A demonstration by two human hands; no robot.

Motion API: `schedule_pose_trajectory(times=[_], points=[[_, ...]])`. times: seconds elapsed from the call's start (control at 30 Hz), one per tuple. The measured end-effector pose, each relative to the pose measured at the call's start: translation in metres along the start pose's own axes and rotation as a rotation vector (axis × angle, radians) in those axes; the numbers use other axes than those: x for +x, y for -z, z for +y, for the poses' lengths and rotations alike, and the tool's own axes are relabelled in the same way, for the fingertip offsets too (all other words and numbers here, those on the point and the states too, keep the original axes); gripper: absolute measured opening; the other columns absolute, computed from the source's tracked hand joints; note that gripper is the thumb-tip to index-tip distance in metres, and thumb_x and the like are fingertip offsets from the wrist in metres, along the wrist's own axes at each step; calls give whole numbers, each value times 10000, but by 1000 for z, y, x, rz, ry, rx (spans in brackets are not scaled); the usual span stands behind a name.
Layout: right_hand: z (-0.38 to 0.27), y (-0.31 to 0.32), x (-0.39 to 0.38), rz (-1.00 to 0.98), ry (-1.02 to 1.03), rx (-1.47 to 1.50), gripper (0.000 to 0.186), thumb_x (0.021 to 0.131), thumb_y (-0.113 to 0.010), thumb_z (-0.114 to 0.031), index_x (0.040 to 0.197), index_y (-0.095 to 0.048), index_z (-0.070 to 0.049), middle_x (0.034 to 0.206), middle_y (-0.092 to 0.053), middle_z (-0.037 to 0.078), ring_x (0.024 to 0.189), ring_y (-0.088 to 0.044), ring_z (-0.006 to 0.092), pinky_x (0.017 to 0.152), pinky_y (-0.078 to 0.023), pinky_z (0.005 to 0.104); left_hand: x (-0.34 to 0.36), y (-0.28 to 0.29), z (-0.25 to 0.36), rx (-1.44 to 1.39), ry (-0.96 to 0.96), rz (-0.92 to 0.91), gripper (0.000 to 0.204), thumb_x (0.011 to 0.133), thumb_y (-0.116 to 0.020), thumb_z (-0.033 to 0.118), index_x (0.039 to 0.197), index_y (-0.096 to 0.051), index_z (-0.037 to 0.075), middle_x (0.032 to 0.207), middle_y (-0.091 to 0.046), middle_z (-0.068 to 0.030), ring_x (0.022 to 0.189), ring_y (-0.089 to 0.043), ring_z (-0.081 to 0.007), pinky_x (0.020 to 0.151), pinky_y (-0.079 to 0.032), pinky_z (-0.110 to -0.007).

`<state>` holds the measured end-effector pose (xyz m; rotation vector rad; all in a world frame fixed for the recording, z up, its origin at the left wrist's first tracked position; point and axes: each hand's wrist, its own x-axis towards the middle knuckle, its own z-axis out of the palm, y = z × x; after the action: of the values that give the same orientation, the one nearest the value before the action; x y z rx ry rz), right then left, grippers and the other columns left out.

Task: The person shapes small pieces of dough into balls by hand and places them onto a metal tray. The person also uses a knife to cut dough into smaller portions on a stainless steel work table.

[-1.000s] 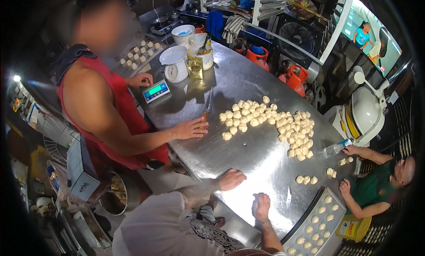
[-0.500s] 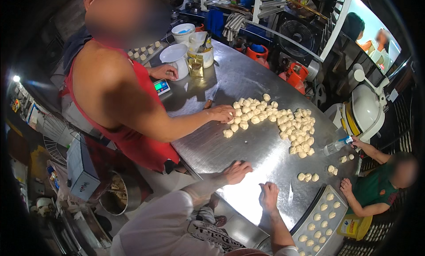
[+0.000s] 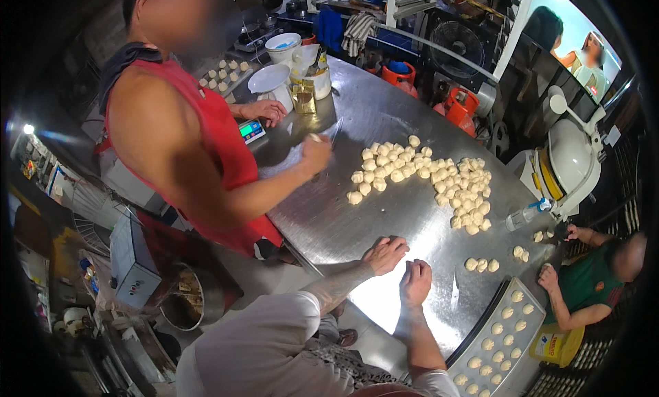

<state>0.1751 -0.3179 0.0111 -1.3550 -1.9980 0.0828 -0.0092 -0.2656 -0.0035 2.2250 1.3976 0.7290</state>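
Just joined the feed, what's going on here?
The wearer's left hand and right hand are close together over a steel table, nothing visibly held. Dough balls lie clustered beyond them; more sit spaced out on a tray at right. A co-worker in red has a fist near a knife, contents unclear; another in green is at the right.

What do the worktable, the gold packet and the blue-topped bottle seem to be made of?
Worktable: probably stainless steel, smooth and shiny, as its grey top throws back bright glare.
Gold packet: likely foil or metallised film, shiny, with uneven highlights.
Blue-topped bottle: apparently clear plastic, though glass is possible; grey shows through its body.
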Motion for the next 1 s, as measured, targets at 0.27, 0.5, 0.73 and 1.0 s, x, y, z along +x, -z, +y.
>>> schedule_pose_trajectory(times=[0.27, 0.5, 0.73, 1.0], points=[[49, 38, -31, -209, 55, 88, 226, 853, -682, 51, 1037, -734, -71, 988, -637, 162, 915, -648, 370, 800, -545, 472, -33, 13, -35, -49, -7, -143, 248, 967, -586, 56, 1188, -693, 91, 1278, -655, -84, 1200, -619, -272, 1047, -499, -441], [1, 8, -27, -18, -136, 133, 192, 929, -638, 15, 1092, -726, -36, 1018, -657, 208, 922, -631, 393, 835, -533, 448, -38, -16, -23, 35, -45, 31, 181, 956, -623, 87, 1117, -705, 94, 1237, -662, -53, 1077, -657, -247, 978, -492, -432], [32, 3, 32, -85, -6, 2, 256, 873, -640, 33, 1075, -751, -80, 1004, -646, 179, 958, -640, 382, 828, -526, 474, 16, -2, -35, 3, -135, -60, 189, 950, -611, 64, 1091, -715, 132, 1134, -667, -63, 1099, -643, -262, 997, -463, -428], [43, 34, -54, -185, -46, 242, 257, 873, -589, 32, 1077, -738, -14, 1005, -612, 173, 982, -629, 381, 864, -539, 475, -35, -13, -59, -174, -18, -69, 151, 965, -605, 51, 1044, -708, 126, 1160, -663, -46, 1118, -662, -274, 971, -507, -460]])
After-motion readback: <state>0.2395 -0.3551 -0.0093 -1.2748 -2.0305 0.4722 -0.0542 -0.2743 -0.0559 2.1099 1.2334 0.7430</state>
